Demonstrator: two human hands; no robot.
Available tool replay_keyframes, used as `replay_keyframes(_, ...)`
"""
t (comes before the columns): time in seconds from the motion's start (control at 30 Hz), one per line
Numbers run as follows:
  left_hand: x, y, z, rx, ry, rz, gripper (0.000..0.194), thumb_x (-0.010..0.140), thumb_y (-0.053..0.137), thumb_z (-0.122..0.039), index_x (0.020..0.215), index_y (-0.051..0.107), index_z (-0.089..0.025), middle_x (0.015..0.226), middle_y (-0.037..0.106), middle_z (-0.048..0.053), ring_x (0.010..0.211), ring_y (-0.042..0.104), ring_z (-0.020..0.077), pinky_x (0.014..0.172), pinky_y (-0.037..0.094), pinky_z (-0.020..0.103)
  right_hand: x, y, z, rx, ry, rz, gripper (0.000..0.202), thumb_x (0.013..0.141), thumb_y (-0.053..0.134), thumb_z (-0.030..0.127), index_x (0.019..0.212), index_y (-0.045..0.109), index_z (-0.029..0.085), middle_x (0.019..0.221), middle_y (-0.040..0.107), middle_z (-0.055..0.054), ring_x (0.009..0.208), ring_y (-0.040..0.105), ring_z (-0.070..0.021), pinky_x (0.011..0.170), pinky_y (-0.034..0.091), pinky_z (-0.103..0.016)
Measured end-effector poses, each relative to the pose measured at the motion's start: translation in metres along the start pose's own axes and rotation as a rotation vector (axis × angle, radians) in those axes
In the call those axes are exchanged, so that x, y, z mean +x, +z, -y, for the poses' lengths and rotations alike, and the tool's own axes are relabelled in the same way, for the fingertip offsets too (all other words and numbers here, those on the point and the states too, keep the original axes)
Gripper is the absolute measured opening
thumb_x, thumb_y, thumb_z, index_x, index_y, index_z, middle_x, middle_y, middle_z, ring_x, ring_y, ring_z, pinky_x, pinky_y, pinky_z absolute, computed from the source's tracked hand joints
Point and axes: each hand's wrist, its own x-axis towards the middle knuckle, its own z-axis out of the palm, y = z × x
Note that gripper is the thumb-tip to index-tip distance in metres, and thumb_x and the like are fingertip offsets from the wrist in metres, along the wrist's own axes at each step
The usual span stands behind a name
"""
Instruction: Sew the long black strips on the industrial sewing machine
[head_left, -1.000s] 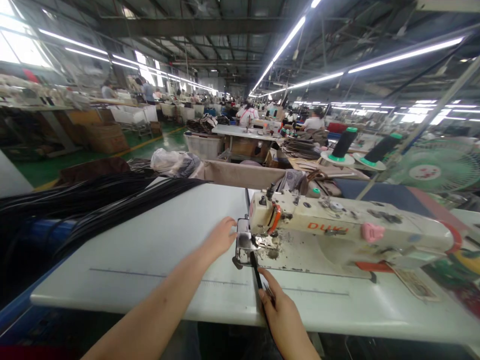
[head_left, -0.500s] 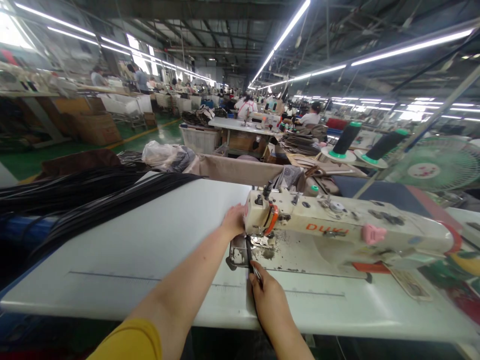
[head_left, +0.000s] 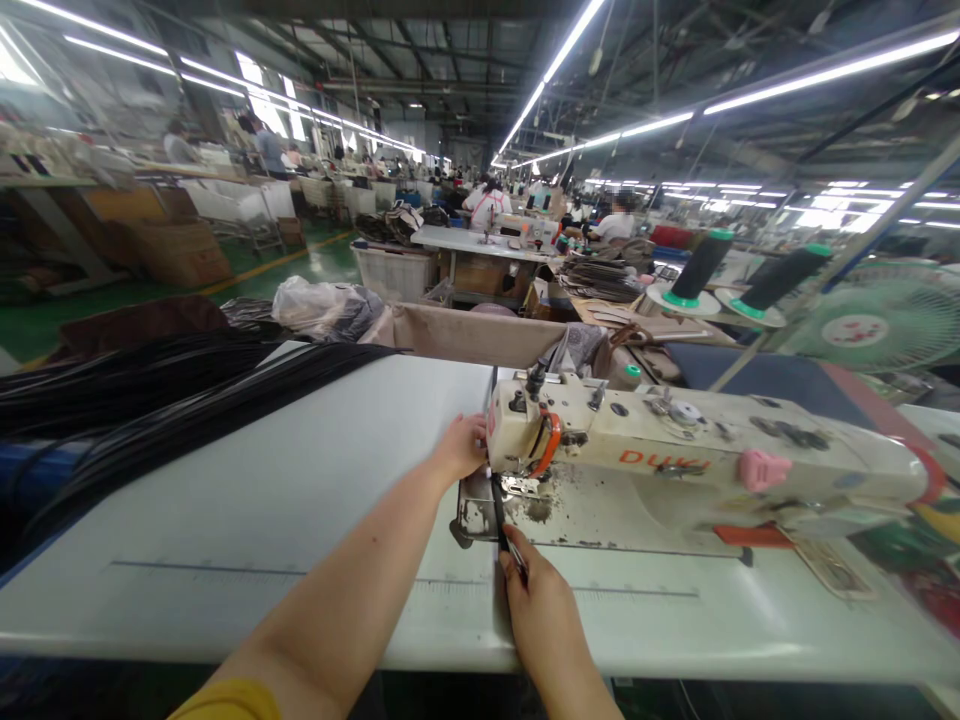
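Note:
A narrow black strip (head_left: 499, 510) runs under the needle area of a cream sewing machine (head_left: 675, 440), over its worn metal plate. My right hand (head_left: 544, 600) is closed on the strip at the table's front, with a small metal tool (head_left: 517, 556) between its fingers. Beside the machine head's left end is my left hand (head_left: 461, 447), its fingers bent toward the strip behind the needle; the fingertips are partly hidden, so its grip cannot be made out.
Many long black strips (head_left: 187, 400) lie across the left of the white table (head_left: 300, 480). Thread cones (head_left: 697, 270) and a green fan (head_left: 870, 325) stand at the right. Behind the table is a beige fabric-lined bin (head_left: 480, 335). People sit at machines farther back.
The view has shifted slightly. My left hand's fingers are a little more raised and bent beside the machine head, and some strip shows behind it. My right hand keeps its hold.

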Motion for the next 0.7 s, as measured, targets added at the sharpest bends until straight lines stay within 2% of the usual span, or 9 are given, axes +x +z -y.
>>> replay_keyframes(0.2, -0.0007, 0.0018, -0.0006, -0.072, -0.026, -0.047, 0.039, 0.078, 0.068, -0.012, 0.114, 0.076, -0.024, 0.127, 0.073, 0.010, 0.134, 0.055, 0.0328, 0.126, 0.011, 0.058, 0.0015, 0.0015, -0.0036, -0.026, 0.007, -0.014, 0.048, 0.100, 0.042, 0.031, 0.143, 0.060, 0.022, 0.132, 0.071, -0.009, 0.120, 0.068, -0.0247, 0.102, 0.050, -0.033)
replay_keyframes(0.43, -0.0022, -0.0017, -0.0066, -0.190, -0.023, -0.105, 0.033, 0.075, 0.069, -0.013, 0.103, 0.080, -0.025, 0.118, 0.076, 0.008, 0.127, 0.059, 0.0323, 0.125, 0.019, 0.053, 0.0042, 0.0050, -0.0066, 0.012, -0.013, -0.019, 0.048, 0.099, 0.042, 0.030, 0.143, 0.060, 0.021, 0.133, 0.070, -0.010, 0.121, 0.067, -0.0257, 0.103, 0.049, -0.035)
replay_keyframes(0.5, -0.0031, -0.0026, -0.0071, -0.245, -0.032, -0.122, 0.028, 0.073, 0.069, -0.012, 0.096, 0.081, -0.024, 0.112, 0.077, 0.008, 0.121, 0.062, 0.0317, 0.122, 0.025, 0.050, 0.0039, 0.0058, -0.0084, 0.026, -0.057, -0.055, 0.047, 0.098, 0.043, 0.028, 0.140, 0.062, 0.020, 0.130, 0.071, -0.011, 0.119, 0.067, -0.0249, 0.103, 0.049, -0.034)
replay_keyframes(0.6, -0.0031, -0.0035, -0.0059, -0.354, -0.062, -0.164, 0.019, 0.070, 0.069, -0.012, 0.083, 0.080, -0.020, 0.105, 0.077, 0.009, 0.109, 0.066, 0.0291, 0.109, 0.042, 0.042, 0.0005, 0.0040, -0.0104, 0.022, -0.149, -0.163, 0.043, 0.096, 0.046, 0.028, 0.135, 0.065, 0.023, 0.120, 0.070, -0.010, 0.107, 0.069, -0.0223, 0.094, 0.053, -0.032)
replay_keyframes(0.7, -0.0023, -0.0037, -0.0043, -0.479, -0.129, -0.257, 0.011, 0.065, 0.071, -0.012, 0.073, 0.075, -0.018, 0.106, 0.076, 0.009, 0.107, 0.066, 0.0280, 0.101, 0.047, 0.037, -0.0053, -0.0007, -0.0085, 0.034, -0.179, -0.274, 0.040, 0.094, 0.051, 0.033, 0.130, 0.065, 0.024, 0.114, 0.066, -0.010, 0.100, 0.068, -0.0227, 0.087, 0.054, -0.033)
